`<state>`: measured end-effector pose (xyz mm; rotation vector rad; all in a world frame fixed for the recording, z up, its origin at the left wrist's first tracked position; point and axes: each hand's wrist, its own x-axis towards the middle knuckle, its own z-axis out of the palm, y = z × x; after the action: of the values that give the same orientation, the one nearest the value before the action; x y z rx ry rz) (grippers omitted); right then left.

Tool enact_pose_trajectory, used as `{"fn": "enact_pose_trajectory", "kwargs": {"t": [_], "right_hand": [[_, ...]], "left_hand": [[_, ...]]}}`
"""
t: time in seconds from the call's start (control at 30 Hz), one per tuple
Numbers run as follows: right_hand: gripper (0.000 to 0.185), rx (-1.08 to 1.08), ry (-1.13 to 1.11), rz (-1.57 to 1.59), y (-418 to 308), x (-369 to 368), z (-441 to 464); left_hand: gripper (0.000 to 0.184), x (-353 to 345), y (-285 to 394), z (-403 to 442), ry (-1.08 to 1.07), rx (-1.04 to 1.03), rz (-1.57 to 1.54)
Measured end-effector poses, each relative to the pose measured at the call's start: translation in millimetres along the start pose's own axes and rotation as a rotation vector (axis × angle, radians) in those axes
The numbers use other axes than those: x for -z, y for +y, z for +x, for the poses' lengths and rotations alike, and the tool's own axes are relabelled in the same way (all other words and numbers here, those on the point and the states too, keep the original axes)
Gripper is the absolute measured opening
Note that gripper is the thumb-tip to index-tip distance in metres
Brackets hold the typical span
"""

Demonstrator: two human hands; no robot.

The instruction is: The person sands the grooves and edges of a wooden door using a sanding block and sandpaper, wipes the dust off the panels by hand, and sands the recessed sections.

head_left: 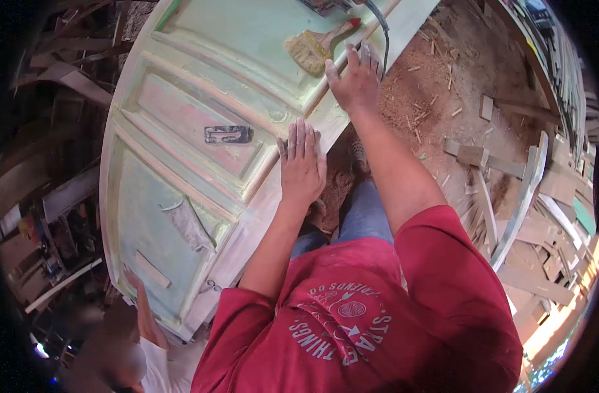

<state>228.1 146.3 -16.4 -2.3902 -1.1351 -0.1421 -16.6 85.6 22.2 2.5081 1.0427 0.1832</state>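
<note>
Presently, the left hand (302,164) lies on the panelled door (152,193) at ten o'clock, with fingers slightly apart. At twelve o'clock, the right hand (357,85), fingers spread, touches its edge beside the brush (309,52).

Large panelled piece (257,216), 10 o'clock: pale green and cream, streaked whitish along edges. Upper panel (247,39), 11 o'clock: soft green. Middle panel (175,114), 10 o'clock: dusty pink, patchy. Lower panel (139,216), 9 o'clock: grey-green.

Brush (312,49), 12 o'clock: tan bristles, brownish handle, red tip. Block (227,135), 10 o'clock: dark with pale grey centre. Crumpled sheet (188,226), 9 o'clock: mottled grey.

Shirt (358,314), 6 o'clock: deep red; pale lettering curves round a round emblem. Trousers (366,213), 4 o'clock: faded blue. Ground (411,98), 1 o'clock: reddish-brown, flecked tan. Co-worker's shirt (156,363), 7 o'clock: white.
</note>
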Motion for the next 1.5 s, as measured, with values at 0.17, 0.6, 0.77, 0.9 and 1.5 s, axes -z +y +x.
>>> {"fn": "enact_pose_trajectory", "kwargs": {"t": [0.17, 0.6, 0.77, 0.9, 1.5], "right_hand": [[0.075, 0.039, -0.012, 0.011, -0.7, 2.3, 1.5], [0.051, -0.286, -1.045, 1.126, -4.9, 99.1, -90.9], [0.044, -0.549, -1.164, 1.424, -20.1, 102.2, -108.0], [0.044, -0.276, -1.180, 1.118, -43.7, 123.2, -69.7], [0.059, 0.664, -0.401, 0.108, -96.4, 36.5, -92.7]], "left_hand": [[0.063, -3.0, 7.6, -33.7, 0.153, 0.129, -0.204], [0.041, 20.1, 75.6, 18.6, 0.776, 0.790, -1.869], [0.034, 18.2, 76.4, 5.3, 0.661, 0.841, -0.857], [0.033, 32.3, 50.0, -11.0, 0.553, 0.714, -0.523], [0.064, 108.8, -342.3, -33.8, 0.654, 0.781, 0.142]]}}
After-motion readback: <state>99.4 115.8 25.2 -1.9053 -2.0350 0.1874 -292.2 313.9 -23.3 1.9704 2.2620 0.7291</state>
